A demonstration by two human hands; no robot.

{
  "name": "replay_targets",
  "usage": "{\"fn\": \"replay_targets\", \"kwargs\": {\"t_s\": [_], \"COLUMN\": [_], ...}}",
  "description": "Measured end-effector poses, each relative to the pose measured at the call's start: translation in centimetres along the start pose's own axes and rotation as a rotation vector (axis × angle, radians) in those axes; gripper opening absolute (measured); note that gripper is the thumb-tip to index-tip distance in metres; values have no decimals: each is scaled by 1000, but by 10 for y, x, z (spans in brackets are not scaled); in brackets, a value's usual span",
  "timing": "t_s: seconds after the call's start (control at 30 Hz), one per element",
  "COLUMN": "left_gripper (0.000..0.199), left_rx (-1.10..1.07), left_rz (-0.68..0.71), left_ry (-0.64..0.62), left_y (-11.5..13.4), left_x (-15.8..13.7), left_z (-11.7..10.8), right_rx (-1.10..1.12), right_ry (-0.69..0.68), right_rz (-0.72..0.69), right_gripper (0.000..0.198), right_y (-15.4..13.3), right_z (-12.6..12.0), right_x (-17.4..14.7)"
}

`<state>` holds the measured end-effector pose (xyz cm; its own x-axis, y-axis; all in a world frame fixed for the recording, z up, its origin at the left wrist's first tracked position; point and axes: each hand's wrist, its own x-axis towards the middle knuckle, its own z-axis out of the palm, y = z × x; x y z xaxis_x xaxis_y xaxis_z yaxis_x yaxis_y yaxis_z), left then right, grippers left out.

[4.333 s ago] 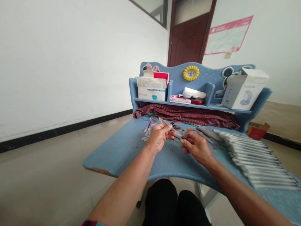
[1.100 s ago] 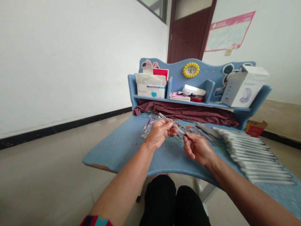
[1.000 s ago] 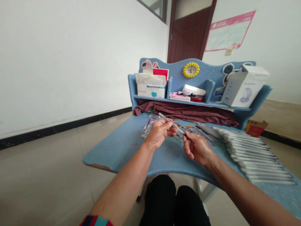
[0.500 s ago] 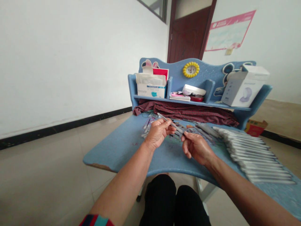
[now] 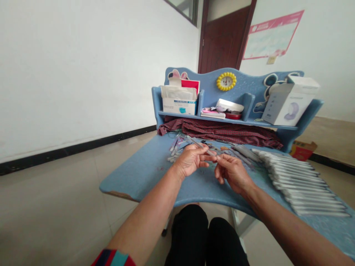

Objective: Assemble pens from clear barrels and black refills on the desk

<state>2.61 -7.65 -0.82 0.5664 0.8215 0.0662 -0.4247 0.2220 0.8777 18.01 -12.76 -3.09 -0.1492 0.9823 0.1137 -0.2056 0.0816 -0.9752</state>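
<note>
Pinching a pen in the left hand, resting the right hand near its lower end, not showing whether clamped; ideally keeping both steady.

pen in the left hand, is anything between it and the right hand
Nothing loose shows between them: the right hand is at the near end of the pen. Only fingers of the left hand crowd in there.

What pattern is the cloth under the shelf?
Small red-and-dark checks; the cloth shows best in the head view.
</note>
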Motion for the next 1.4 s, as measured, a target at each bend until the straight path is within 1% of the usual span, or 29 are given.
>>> {"fn": "replay_targets", "kwargs": {"t_s": [0.13, 0.3, 0.43, 0.6, 0.67, 0.73, 0.83, 0.93, 1.0, 1.07, 1.2, 1.3, 1.4], "left_gripper": [8, 18, 21, 24, 25, 25, 27, 28, 27, 25, 21, 20, 20], "left_rx": [-14, -28, -37, -76, -118, -182, -272, -315, -336, -365, -428, -463, -484], "left_rz": [34, -7, -11, -26, -24, 5, 95, 157, 173, 188, 226, 256, 265], "left_ry": [45, 44, 40, 55, 88, 139, 234, 317, 348, 374, 413, 414, 420], "left_y": [-2, -1, -2, -2, -1, 2, 6, 9, 11, 11, 12, 14, 16], "left_x": [2, 2, 2, 4, 5, 6, 8, 9, 9, 8, 9, 9, 8], "left_z": [-1, -2, -2, -4, -5, -7, -10, -11, -12, -12, -16, -19, -20], "right_rx": [-154, -286, -346, -390, -419, -505, -791, -1130, -1297, -1422, -1594, -1659, -1674], "right_ry": [89, 176, 199, 199, 195, 178, 125, 122, 134, 121, 33, -36, -75], "right_rz": [-93, -173, -216, -211, -193, -147, -85, -105, -92, -27, 111, 125, 120], "right_gripper": [28, 31, 32, 29, 28, 25, 20, 18, 19, 20, 21, 21, 18], "right_y": [3, 5, 5, 5, 6, 8, 11, 10, 8, 5, -4, -9, -11], "right_z": [1, 2, 3, 3, 1, -3, -9, -12, -11, -10, -8, -6, -5], "right_x": [1, 2, 2, 0, 1, 3, 7, 10, 12, 15, 22, 29, 35]}}
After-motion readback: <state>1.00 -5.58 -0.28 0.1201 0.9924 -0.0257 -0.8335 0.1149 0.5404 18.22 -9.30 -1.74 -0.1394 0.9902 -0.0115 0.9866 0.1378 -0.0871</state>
